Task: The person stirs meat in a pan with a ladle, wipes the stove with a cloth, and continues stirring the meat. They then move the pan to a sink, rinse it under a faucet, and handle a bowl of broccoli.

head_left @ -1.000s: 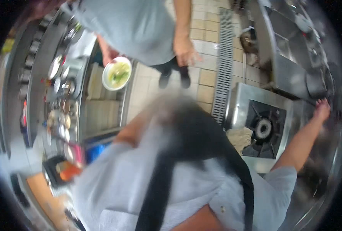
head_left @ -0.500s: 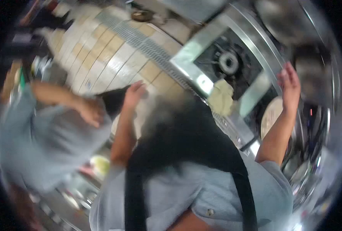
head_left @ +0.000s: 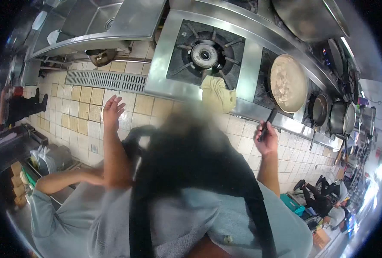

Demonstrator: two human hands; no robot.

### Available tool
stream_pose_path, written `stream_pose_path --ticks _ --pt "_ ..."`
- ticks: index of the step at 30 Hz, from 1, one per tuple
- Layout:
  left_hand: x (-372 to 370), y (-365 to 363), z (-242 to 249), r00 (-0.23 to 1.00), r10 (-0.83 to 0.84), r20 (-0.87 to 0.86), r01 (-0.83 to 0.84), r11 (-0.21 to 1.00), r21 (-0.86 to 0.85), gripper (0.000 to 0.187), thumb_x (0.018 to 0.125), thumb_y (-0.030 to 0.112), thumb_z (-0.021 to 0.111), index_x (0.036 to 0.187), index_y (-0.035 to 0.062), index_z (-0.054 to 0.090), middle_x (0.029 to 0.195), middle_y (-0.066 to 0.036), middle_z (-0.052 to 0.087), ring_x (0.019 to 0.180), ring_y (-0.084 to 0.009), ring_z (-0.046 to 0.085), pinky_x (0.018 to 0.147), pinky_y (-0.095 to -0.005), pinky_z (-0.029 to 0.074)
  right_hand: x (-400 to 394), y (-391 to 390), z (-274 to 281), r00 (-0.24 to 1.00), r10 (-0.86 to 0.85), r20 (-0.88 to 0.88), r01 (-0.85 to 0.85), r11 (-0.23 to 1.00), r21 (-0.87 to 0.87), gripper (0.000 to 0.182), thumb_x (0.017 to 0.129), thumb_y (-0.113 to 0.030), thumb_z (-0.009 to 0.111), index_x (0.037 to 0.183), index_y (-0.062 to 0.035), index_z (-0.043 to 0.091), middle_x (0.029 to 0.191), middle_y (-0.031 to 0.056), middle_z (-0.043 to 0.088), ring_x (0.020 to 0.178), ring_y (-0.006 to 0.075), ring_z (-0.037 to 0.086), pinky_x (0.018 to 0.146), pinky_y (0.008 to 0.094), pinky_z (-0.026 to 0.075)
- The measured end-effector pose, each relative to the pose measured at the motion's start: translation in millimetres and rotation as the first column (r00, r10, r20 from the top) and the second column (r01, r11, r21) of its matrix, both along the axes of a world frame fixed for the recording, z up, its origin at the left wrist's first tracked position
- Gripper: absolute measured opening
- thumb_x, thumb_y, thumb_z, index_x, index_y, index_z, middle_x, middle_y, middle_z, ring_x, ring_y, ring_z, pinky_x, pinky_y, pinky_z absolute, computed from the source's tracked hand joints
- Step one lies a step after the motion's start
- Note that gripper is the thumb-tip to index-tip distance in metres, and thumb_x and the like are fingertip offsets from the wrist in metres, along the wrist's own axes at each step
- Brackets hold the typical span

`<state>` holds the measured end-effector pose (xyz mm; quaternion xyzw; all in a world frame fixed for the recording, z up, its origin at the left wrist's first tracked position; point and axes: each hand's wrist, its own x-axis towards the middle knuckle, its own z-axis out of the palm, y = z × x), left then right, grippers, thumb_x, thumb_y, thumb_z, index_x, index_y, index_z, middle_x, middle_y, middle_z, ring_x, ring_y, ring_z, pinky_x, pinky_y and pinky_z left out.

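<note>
My right hand (head_left: 266, 138) is closed round the black handle (head_left: 269, 122) of a large pan (head_left: 289, 84), which sits on the stove at the right with pale pieces of food in it. Over the tiled floor, my left hand (head_left: 113, 112) is raised with its fingers apart and holds nothing. A yellow cloth (head_left: 218, 93) hangs on the stove's front edge, between my two hands. Behind it is a bare burner (head_left: 204, 55) with a round metal centre.
A steel sink (head_left: 100, 19) stands at the upper left, above a floor grate (head_left: 107, 81). A co-worker in grey (head_left: 70, 210) is close at my left. Smaller pans (head_left: 319, 110) sit at the right. Other people (head_left: 324, 198) are at the lower right and far left.
The view has turned towards the stove. My right hand was empty and now grips the pan handle. My left hand has moved away to the left. The pan shows fully now.
</note>
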<state>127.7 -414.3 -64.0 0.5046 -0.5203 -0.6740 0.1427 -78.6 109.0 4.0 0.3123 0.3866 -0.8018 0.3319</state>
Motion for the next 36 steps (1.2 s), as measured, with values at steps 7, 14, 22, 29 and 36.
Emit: stream_pose_path --ticks 7,14,22,29,36 --pt "15.0 -9.8 -60.8 0.975 -0.195 0.111 0.189 0.980 0.060 0.042 0.087 0.027 0.053 0.123 0.0065 0.046 0.111 -0.008 0.059 0.089 -0.0202 0.060 0.070 -0.0305 0.046 7.2 -45.4 -15.8 0.981 -0.123 -0.150 0.140 0.984 0.107 0.009 0.086 -0.015 0.056 0.080 -0.0129 0.049 0.056 -0.0053 0.038 0.039 0.0049 0.031 0.030 0.0202 0.021" --pt "166.5 -81.3 -237.4 0.478 -0.603 0.638 0.750 0.659 0.060 0.028 0.087 0.030 0.051 0.102 0.0078 0.057 0.088 -0.004 0.061 0.057 -0.0170 0.059 0.044 -0.0285 0.044 32.8 -98.6 27.0 0.981 0.079 -0.176 -0.014 0.938 0.346 0.016 0.086 -0.014 0.056 0.078 -0.0173 0.042 0.054 -0.0064 0.032 0.036 0.0041 0.028 0.026 0.0190 0.022" --pt "162.6 -163.5 -207.2 0.755 -0.387 0.530 0.453 0.892 0.007 0.046 0.080 0.030 0.062 0.117 0.0046 0.054 0.090 -0.011 0.061 0.064 -0.0195 0.060 0.046 -0.0316 0.044 63.4 -255.4 67.7 0.958 0.177 -0.224 -0.093 0.936 0.339 0.014 0.084 -0.011 0.055 0.079 -0.0131 0.042 0.054 -0.0029 0.034 0.034 0.0070 0.034 0.026 0.0209 0.027" --pt "150.2 -285.0 -152.6 0.867 -0.216 0.449 0.285 0.954 -0.090 0.049 0.080 0.027 0.064 0.118 -0.0002 0.051 0.092 -0.013 0.062 0.066 -0.0183 0.059 0.048 -0.0283 0.043 64.2 -394.1 79.6 0.894 0.412 -0.178 -0.375 0.904 0.207 0.015 0.082 -0.014 0.057 0.078 -0.0124 0.043 0.051 -0.0037 0.033 0.034 0.0071 0.033 0.027 0.0206 0.024" --pt "180.6 -308.0 -128.7 0.888 -0.012 0.459 -0.012 0.999 0.048 0.050 0.080 0.027 0.063 0.121 0.0022 0.049 0.095 -0.012 0.060 0.065 -0.0187 0.059 0.048 -0.0286 0.042 11.4 -523.9 58.9 0.753 0.633 -0.179 -0.607 0.774 0.183 0.015 0.082 -0.012 0.058 0.087 -0.0111 0.044 0.053 -0.0042 0.037 0.034 0.0063 0.032 0.027 0.0209 0.023"
